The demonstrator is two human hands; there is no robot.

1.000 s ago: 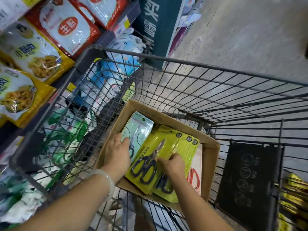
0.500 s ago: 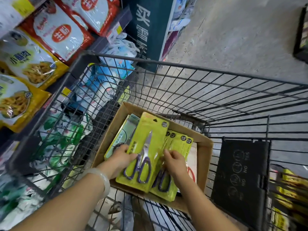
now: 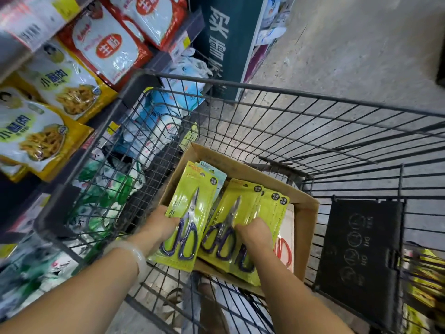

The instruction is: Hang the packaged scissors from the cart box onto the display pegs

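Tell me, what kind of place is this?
Most likely a shop or supermarket: a wire shopping cart stands beside shelves of packaged food, and a cardboard box holds packaged scissors.

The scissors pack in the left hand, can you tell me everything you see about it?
The scissors pack is a flat yellow-green card with a clear plastic front. Inside lies one pair of scissors, silver blades pointing up, dark purple handle loops at the bottom. A dark round sticker sits near its top right corner. The left hand grips its left edge, thumb on the front. The pack is tilted, over the near left corner of the cardboard box, in front of a pale blue pack. Its lower end hangs past the box edge.
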